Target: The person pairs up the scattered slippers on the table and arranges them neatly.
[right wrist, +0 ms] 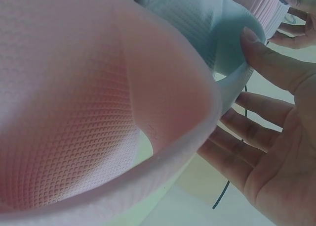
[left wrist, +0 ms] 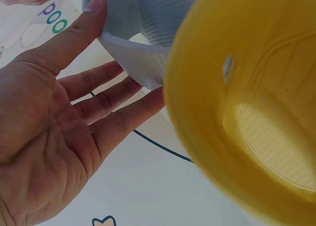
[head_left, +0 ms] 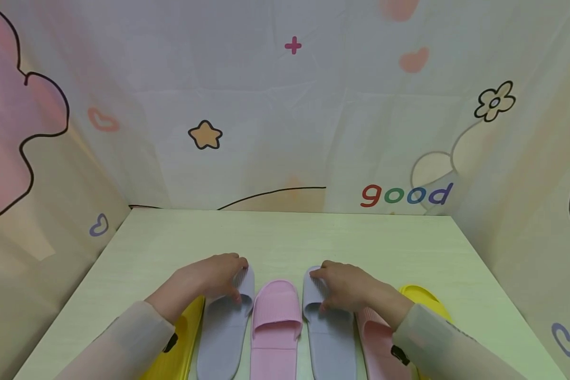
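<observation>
Two grey slippers lie toe-away on the table. At the left one (head_left: 222,335), my left hand (head_left: 215,275) spans the ribbed strap, thumb at its opening edge and fingers near the toe. In the left wrist view the thumb and fingers of that hand (left wrist: 59,112) pinch the grey strap (left wrist: 136,60) from two sides. My right hand (head_left: 349,286) holds the strap of the right grey slipper (head_left: 331,343) likewise; its thumb shows on the strap's edge in the right wrist view. Between them lies a pink slipper (head_left: 276,338), touched by neither hand.
A yellow slipper (head_left: 182,343) lies under my left forearm. Beyond the right grey slipper come another pink slipper (head_left: 382,345), partly hidden by my right arm, and a yellow one (head_left: 425,298). The pale table (head_left: 285,237) meets a printed cloth backdrop (head_left: 275,105) behind and at both sides.
</observation>
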Tool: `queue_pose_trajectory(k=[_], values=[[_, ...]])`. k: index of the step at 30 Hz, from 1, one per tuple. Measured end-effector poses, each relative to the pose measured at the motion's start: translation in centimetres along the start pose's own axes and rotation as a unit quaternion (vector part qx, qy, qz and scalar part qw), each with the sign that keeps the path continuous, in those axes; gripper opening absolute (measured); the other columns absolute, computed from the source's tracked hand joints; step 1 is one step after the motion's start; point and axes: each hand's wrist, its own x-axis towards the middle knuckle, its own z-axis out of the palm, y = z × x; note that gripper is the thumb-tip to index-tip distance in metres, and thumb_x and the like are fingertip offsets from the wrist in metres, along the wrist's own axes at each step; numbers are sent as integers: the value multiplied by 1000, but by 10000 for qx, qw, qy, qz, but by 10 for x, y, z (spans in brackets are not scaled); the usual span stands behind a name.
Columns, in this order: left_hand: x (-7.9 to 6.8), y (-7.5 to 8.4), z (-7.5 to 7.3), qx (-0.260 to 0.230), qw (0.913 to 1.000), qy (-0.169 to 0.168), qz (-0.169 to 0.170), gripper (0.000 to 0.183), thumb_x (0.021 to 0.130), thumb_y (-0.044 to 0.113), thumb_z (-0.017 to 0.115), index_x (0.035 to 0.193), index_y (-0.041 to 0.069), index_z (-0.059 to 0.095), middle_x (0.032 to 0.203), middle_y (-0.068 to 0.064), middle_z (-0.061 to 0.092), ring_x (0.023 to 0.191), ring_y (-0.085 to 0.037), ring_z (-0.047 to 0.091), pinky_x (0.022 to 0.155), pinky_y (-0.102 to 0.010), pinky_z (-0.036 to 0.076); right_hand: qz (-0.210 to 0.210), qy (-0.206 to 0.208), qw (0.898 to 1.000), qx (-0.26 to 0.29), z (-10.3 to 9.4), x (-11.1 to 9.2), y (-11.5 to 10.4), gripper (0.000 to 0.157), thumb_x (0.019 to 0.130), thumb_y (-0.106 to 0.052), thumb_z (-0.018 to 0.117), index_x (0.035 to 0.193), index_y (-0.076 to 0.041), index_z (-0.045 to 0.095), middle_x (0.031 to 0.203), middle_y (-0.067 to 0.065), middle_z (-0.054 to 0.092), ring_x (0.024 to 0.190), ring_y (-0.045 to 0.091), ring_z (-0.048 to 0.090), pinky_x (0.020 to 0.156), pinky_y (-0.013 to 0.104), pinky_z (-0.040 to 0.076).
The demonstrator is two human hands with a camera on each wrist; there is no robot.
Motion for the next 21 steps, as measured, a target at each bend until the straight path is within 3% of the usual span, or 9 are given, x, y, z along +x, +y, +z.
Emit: queue_pose_trajectory(k=[21], values=[[16,-4,-4,30,10000,42,42,69,80,27,91,138,6,61,129,-11,63,117,-27,61,112,-49,49,118,265,9995,-145,-1,13,4,74,75,-30,94,141,-12,64,129,9,65,105,23,65,99,47,56]])
